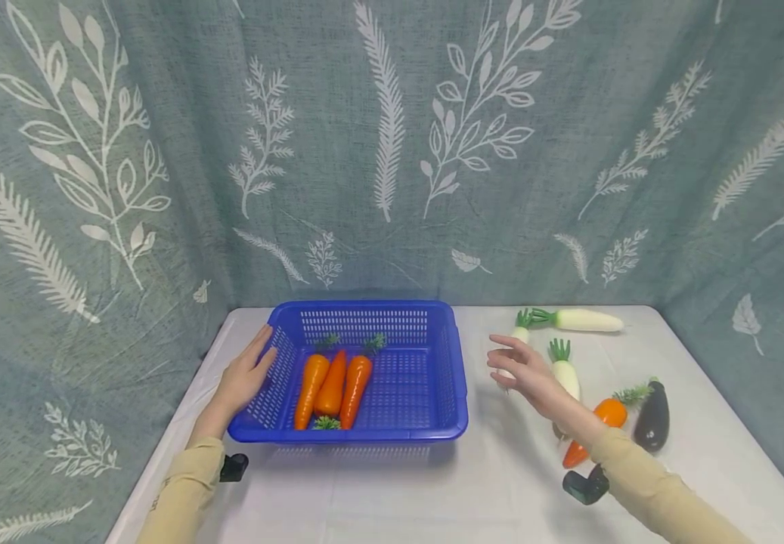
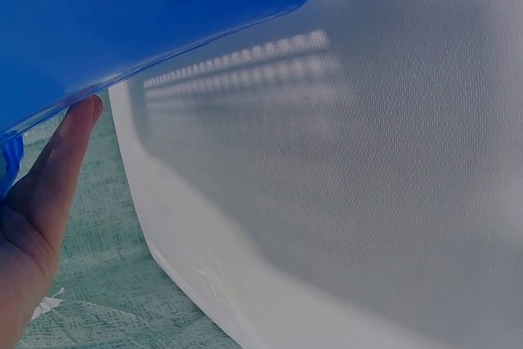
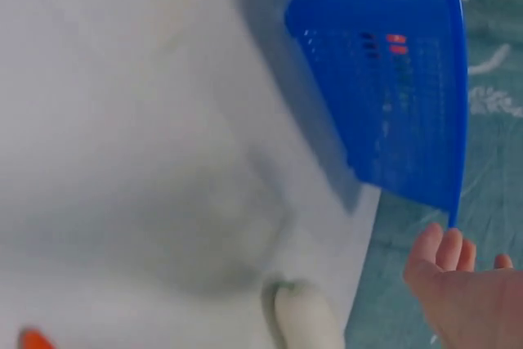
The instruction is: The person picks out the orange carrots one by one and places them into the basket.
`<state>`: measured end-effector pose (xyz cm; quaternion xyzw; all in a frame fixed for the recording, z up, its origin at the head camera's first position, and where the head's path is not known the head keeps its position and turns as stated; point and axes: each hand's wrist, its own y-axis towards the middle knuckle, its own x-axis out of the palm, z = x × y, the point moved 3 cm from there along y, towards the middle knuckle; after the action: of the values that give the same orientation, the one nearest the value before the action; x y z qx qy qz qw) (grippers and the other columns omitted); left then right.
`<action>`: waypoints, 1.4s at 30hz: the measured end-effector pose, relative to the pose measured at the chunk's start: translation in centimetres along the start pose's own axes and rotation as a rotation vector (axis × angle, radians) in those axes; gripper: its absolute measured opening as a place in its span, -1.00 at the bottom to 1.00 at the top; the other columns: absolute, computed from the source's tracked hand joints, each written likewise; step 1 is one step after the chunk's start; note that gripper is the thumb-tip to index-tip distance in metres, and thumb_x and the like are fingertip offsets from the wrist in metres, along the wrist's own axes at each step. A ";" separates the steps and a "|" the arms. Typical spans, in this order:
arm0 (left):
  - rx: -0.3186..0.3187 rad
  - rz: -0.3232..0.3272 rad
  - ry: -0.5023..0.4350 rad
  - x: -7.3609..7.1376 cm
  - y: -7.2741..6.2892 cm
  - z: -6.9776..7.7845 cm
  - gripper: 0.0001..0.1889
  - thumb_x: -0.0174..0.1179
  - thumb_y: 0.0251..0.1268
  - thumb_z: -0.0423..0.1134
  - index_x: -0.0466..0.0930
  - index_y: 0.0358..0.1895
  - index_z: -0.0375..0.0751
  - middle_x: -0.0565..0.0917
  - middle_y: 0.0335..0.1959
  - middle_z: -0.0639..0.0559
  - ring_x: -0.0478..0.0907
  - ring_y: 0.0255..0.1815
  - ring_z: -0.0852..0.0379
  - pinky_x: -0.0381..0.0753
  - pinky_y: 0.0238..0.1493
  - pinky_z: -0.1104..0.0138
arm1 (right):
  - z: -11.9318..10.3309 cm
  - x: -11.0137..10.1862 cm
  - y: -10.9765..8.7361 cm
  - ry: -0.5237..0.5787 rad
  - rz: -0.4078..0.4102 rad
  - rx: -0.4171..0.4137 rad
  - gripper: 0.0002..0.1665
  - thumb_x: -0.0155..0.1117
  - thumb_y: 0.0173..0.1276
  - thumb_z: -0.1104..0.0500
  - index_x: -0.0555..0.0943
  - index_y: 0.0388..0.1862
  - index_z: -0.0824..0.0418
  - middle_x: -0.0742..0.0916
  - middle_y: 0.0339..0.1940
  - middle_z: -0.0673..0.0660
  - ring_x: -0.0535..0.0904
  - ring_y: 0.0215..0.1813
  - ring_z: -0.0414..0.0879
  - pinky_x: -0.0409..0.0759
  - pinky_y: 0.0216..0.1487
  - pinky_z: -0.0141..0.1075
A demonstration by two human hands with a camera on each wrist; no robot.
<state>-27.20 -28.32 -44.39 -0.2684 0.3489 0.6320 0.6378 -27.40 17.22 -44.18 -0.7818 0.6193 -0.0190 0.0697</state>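
Observation:
A blue perforated plastic basket (image 1: 392,436) stands on the table, with three orange carrots (image 1: 309,389) with green tops lying in its left half. At its left side, my left hand (image 1: 242,380) touches the rim with fingers extended; in the left wrist view, the hand (image 2: 45,202) reaches the rim's edge from outside. My right hand (image 1: 534,381) hovers right of the basket, fingers loosely bent and nothing in them. Behind and below it lies a white radish (image 1: 521,331), partly hidden. The right wrist view has the hand (image 3: 466,284) near the basket's rim (image 3: 462,120), apparently apart from it.
Another white radish (image 1: 589,320) lies at the back right, and one more (image 1: 566,378) beside my right wrist. Nearer the right edge are a carrot (image 1: 611,412), partly covered by my forearm, and a dark eggplant (image 1: 652,419). A patterned green curtain (image 1: 337,189) hangs around the white table (image 1: 378,499).

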 end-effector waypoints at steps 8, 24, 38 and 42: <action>0.032 0.048 -0.044 0.2 -0.2 -0.2 -0.36 -0.28 0.52 0.05 0.01 0.49 -0.26 0.05 0.51 -0.25 0.02 0.47 -0.35 -0.01 0.43 -0.17 | 0.2 -3.4 -0.8 -0.083 0.069 0.046 -0.26 0.10 0.43 0.10 0.10 0.47 0.31 0.50 0.20 0.23 0.52 0.11 -0.19 0.53 0.24 -0.21; 0.001 0.009 -0.009 0.1 -0.1 -0.1 -0.41 -0.23 0.54 -0.09 -0.04 0.49 -0.32 0.00 0.52 -0.26 -0.02 0.49 -0.33 -0.02 0.45 -0.14 | 3.5 -12.5 -1.7 -0.233 0.443 0.215 -0.17 -0.01 0.44 -0.06 -0.02 0.52 0.25 0.22 0.45 0.45 0.18 0.44 0.32 0.32 0.38 0.09; 0.004 0.010 0.005 0.3 0.0 -0.2 -0.41 -0.24 0.54 -0.10 -0.05 0.49 -0.32 -0.01 0.52 -0.27 -0.02 0.49 -0.34 -0.03 0.45 -0.16 | 11.6 -19.7 -0.4 -0.343 0.704 0.388 -0.21 -0.11 0.44 -0.15 0.06 0.51 0.21 0.16 0.50 0.39 0.14 0.46 0.33 0.27 0.38 0.14; -0.002 0.003 0.008 0.3 0.0 -0.3 -0.41 -0.25 0.54 -0.09 -0.06 0.49 -0.31 -0.02 0.52 -0.26 -0.03 0.49 -0.34 -0.04 0.45 -0.16 | 11.5 -19.2 -1.2 -0.413 0.650 0.397 -0.18 -0.15 0.44 -0.19 0.09 0.48 0.30 0.21 0.46 0.42 0.12 0.46 0.34 0.22 0.39 0.18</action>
<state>-27.22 -28.36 -44.77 -0.2711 0.3510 0.6324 0.6351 -29.40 37.14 -54.33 -0.5048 0.7908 0.0422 0.3436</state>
